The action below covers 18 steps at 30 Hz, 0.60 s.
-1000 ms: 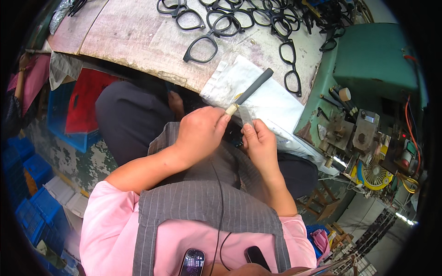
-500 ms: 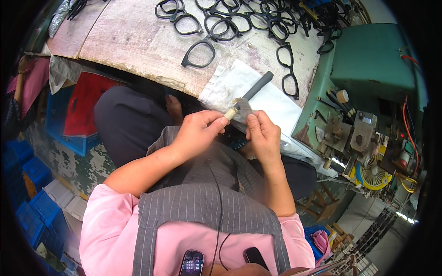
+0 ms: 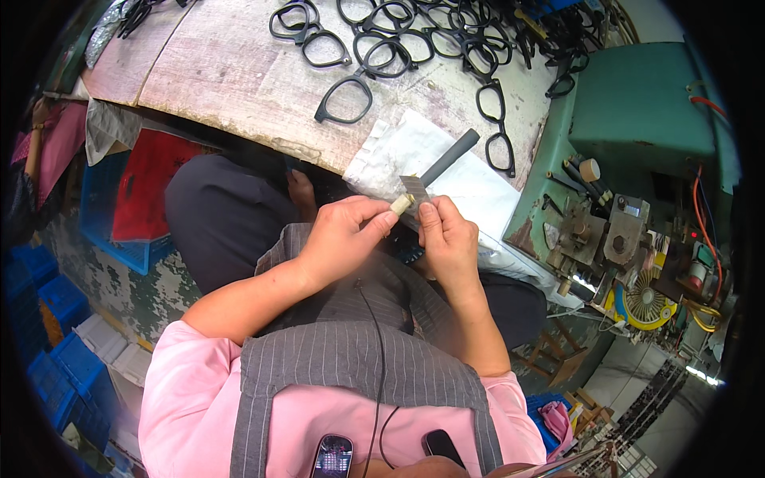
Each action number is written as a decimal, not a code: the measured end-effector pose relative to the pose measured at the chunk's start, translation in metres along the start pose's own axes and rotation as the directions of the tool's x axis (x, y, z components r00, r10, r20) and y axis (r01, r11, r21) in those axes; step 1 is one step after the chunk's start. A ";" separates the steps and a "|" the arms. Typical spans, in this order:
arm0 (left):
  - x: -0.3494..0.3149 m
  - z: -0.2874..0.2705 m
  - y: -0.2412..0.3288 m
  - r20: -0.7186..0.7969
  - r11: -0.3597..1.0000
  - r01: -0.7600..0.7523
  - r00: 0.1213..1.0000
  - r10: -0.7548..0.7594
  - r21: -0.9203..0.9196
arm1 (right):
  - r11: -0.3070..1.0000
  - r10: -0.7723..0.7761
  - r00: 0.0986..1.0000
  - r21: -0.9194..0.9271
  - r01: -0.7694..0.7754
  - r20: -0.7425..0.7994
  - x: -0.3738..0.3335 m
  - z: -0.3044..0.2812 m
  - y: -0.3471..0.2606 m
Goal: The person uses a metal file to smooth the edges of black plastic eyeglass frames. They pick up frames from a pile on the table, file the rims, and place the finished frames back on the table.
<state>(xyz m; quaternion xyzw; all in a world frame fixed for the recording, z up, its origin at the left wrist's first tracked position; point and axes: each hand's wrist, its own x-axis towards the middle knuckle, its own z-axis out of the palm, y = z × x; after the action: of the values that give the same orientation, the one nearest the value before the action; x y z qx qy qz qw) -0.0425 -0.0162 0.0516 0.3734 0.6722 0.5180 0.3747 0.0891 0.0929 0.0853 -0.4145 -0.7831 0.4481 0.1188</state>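
My left hand pinches a short, pale yellowish, stick-like piece between thumb and fingers. A thin flat grey metal blade is in my right hand, its thumb pressed on the lower end. The blade stands right at the tip of the pale piece; whether they touch I cannot tell. Just beyond, a dark grey rod-like handle lies slanted on a white cloth or sheet at the bench edge. The rod's near end is partly hidden behind the blade.
Several black eyeglass frames lie on the worn wooden bench. A green machine with metal clamps and a yellow-rimmed fan stands at right. Blue crates are at left. A thin cable hangs over my apron.
My right hand has moved slightly left and up with the blade, which now shows its flat side sharply. My left hand still holds the pale piece, almost in place.
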 end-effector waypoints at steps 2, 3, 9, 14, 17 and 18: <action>-0.001 0.000 0.002 -0.037 0.991 -0.097 0.994 0.100 0.090 | 1.000 -0.015 1.000 -0.021 0.015 -0.004 0.000 0.001 -0.001; -0.001 0.000 0.003 -0.044 0.986 -0.118 0.991 0.124 0.119 | 1.000 -0.017 1.000 -0.026 0.017 -0.001 0.000 0.001 -0.001; -0.004 0.006 0.006 -0.097 0.930 -0.258 0.952 0.292 0.261 | 0.998 0.016 1.000 -0.057 -0.016 0.013 0.001 -0.001 -0.003; -0.004 0.008 0.005 -0.101 0.910 -0.295 0.936 0.336 0.291 | 0.993 -0.071 0.996 -0.096 0.066 -0.049 0.000 0.004 0.000; -0.003 0.008 0.005 -0.131 0.871 -0.340 0.904 0.406 0.354 | 0.985 0.066 0.998 0.158 -0.065 -0.003 -0.001 0.009 0.001; -0.004 0.008 0.005 -0.136 0.862 -0.339 0.900 0.414 0.377 | 0.947 0.160 0.986 0.275 -0.168 0.053 -0.002 0.010 0.001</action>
<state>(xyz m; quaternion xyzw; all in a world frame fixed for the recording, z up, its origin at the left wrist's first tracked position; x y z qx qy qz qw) -0.0330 -0.0150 0.0551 0.5004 0.7017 0.4926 0.1207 0.0853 0.0859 0.0787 -0.4506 -0.6767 0.5684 0.1266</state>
